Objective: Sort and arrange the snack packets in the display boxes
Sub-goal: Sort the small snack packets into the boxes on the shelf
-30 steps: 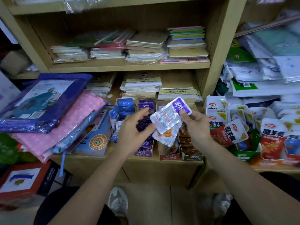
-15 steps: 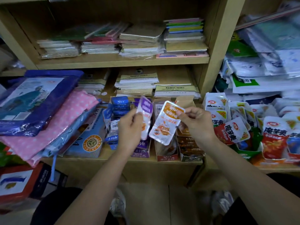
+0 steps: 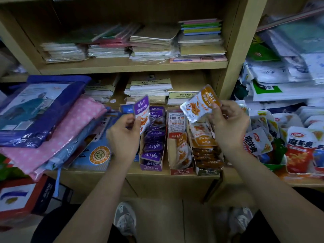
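Observation:
My left hand point(image 3: 123, 135) pinches a purple-topped snack packet point(image 3: 142, 113) upright, just left of the purple display box point(image 3: 152, 166). My right hand point(image 3: 228, 127) pinches an orange-topped packet point(image 3: 199, 104) by its right edge, above the red display box point(image 3: 181, 171) and the brown box point(image 3: 208, 171). The purple box is full of purple packets. In the red box lie a few orange packets. Dark brown and orange packets stack in the brown box. A blue packet point(image 3: 127, 108) peeks out behind the purple one.
Stacks of notebooks point(image 3: 152, 42) fill the shelves behind. Bagged clothing, blue point(image 3: 35, 109) and pink point(image 3: 57, 130), piles up at the left. Red and white snack bags point(image 3: 298, 148) crowd the shelf at the right. My shoes point(image 3: 125, 218) stand on the floor below.
The two packets, held together a second ago, have been pulled apart. My left hand took the purple one leftward; my right hand lifted the orange one up and to the right.

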